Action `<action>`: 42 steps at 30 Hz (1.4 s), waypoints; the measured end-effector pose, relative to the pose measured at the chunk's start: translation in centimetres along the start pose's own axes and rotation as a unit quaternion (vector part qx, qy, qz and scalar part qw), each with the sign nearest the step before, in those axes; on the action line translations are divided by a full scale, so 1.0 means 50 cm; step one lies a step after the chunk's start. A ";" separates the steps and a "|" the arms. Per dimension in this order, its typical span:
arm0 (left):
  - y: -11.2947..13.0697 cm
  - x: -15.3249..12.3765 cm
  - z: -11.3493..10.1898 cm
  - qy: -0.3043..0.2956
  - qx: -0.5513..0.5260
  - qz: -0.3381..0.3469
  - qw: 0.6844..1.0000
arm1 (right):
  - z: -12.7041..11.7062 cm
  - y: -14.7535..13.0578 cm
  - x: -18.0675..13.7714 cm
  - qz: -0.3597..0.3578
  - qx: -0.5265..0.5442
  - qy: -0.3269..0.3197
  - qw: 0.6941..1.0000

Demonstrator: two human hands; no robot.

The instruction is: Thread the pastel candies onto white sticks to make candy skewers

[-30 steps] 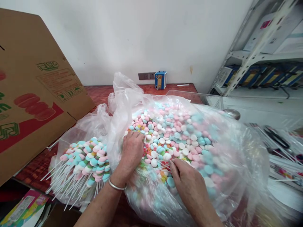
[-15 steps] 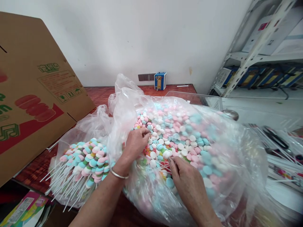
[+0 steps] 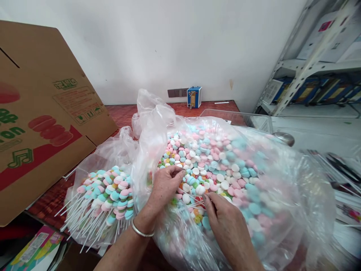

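Note:
Pink, blue and white marshmallow discs [image 3: 225, 185] fill a large clear plastic bag [image 3: 153, 130], mixed with small coloured gummy candies [image 3: 197, 218]. Above them, my left hand [image 3: 168, 185] is closed, its thumb and index fingertips together; whatever they may hold is too small to make out. My right hand [image 3: 227, 218] is closed too, thumb and fingers pinched by the ends of thin white sticks [image 3: 194, 204], seemingly on one of them. A white marshmallow [image 3: 200, 189] is just beyond its fingertips. To the left, a pile of finished-looking marshmallow skewers [image 3: 108, 194] lies on plastic, sticks pointing toward me.
A big cardboard box [image 3: 42, 71] stands at the left on the reddish wooden table [image 3: 124, 112]. At the wall is a small blue device [image 3: 194, 97] beside a socket strip [image 3: 177, 92]. Behind the bag are a clear tray [image 3: 249, 119] and a metal bowl [image 3: 284, 138]. White shelving [image 3: 293, 81] rises right.
My left hand has moved slightly down and right, closer to my right hand, its fingertips closing together. My right hand stays near the sticks. The whole view has shifted a little.

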State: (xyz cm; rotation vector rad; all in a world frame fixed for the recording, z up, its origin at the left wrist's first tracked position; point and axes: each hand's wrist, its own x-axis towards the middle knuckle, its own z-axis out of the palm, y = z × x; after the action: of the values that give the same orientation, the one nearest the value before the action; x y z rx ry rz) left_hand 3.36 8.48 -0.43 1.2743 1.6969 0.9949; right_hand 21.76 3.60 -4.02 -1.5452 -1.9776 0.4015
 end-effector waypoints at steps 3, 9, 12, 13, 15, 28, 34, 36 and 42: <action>-0.001 0.001 -0.002 -0.007 -0.009 -0.008 1.000 | 0.000 0.001 0.002 -0.002 -0.001 0.012 1.000; 0.001 -0.012 0.014 0.002 0.034 0.041 0.999 | 0.005 0.003 0.006 -0.013 -0.002 0.004 1.000; 0.000 -0.023 0.023 0.045 0.124 0.178 0.975 | 0.008 0.002 0.007 -0.004 0.003 -0.001 1.000; 0.001 -0.024 0.024 0.047 0.151 0.216 0.963 | 0.009 0.001 0.007 0.002 0.009 0.000 1.000; 0.003 -0.021 0.016 0.043 0.191 0.254 0.947 | 0.010 0.000 0.008 0.014 0.031 0.009 0.999; 0.007 0.065 -0.049 0.153 0.332 0.179 0.914 | 0.003 -0.006 0.005 0.033 0.096 0.006 0.995; 0.012 0.034 -0.008 -0.021 -0.141 0.022 0.990 | -0.009 -0.013 0.002 0.021 0.121 0.031 0.992; 0.015 0.027 0.001 -0.031 -0.184 -0.005 0.982 | -0.012 -0.012 0.001 0.021 0.120 0.031 0.992; 0.024 -0.001 0.017 -0.035 -0.152 0.012 0.988 | -0.012 -0.004 -0.004 0.015 0.075 0.031 0.997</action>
State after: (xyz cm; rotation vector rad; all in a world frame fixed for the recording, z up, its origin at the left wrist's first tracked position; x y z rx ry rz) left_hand 4.57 8.77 0.36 1.1169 1.4157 1.1593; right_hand 22.02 3.27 -3.50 -1.4771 -1.8352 0.4967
